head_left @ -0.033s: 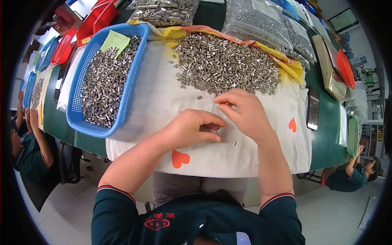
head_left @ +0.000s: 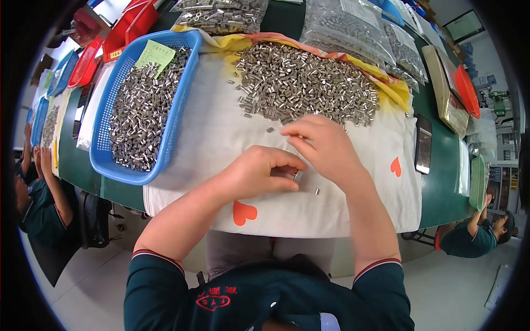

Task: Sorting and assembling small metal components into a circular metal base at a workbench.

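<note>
My left hand is curled into a loose fist on the white cloth, with a few small metal cylinders showing at its fingertips. My right hand lies just beyond it with its fingers bent toward the left hand, at the near edge of a large pile of metal cylinders. What the right fingertips hold is hidden. One stray cylinder lies on the cloth near my right wrist.
A blue basket of metal cylinders with a green paper slip sits at the left. Clear bags of parts lie behind the pile. A dark phone rests at the right. Other people sit at both table ends.
</note>
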### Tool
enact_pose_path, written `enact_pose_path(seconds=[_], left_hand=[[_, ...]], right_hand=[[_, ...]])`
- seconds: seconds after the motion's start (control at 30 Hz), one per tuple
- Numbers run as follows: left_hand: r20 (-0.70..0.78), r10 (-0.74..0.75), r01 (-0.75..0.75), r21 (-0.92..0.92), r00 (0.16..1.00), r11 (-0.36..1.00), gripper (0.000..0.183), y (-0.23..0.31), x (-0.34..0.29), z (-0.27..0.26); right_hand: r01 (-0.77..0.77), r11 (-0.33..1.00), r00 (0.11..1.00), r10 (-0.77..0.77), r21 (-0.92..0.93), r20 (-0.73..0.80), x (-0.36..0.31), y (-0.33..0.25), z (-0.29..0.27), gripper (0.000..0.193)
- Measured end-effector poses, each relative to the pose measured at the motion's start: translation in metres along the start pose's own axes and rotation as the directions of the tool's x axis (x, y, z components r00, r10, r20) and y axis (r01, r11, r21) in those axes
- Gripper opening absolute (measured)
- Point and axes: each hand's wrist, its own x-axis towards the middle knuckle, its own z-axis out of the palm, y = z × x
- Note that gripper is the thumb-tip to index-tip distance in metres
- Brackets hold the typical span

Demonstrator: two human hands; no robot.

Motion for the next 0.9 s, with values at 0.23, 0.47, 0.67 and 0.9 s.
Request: enact_pose_path(seconds=[0.23, 0.47, 0.67, 0.9], left_hand=[[0.068, -0.036, 0.036, -0.002, 0.997, 0.999, 0.032, 0.004, 0.001, -0.007], [-0.036, -0.176, 0.14, -0.455, 0.984, 0.879, 0.032, -0.005, 0.001, -0.008], [-0.023, -0.15, 0.11, -0.574, 0.988, 0.811, 0.035, -0.004, 0.005, -0.012], [-0.07, -0.207, 0.145, -0.5, 0.976, 0.854, 0.034, -0.002, 0.003, -0.01]], right_hand=[[0.209, 0.936, 0.977, -0.191, -0.283, 0.092, 0.023, 0.009, 0.024, 0.016], [-0.286, 0.925, 0.949, 0.31, 0.248, -0.059, -0.014, -0.005, -0.007, 0.009], [-0.285, 0.85, 0.941, 0.335, 0.443, -0.038, -0.04, -0.019, -0.003, 0.006], [-0.071, 0.99, 0.988, 0.086, 0.118, -0.128, -0.037, -0.026, 0.0, 0.008]])
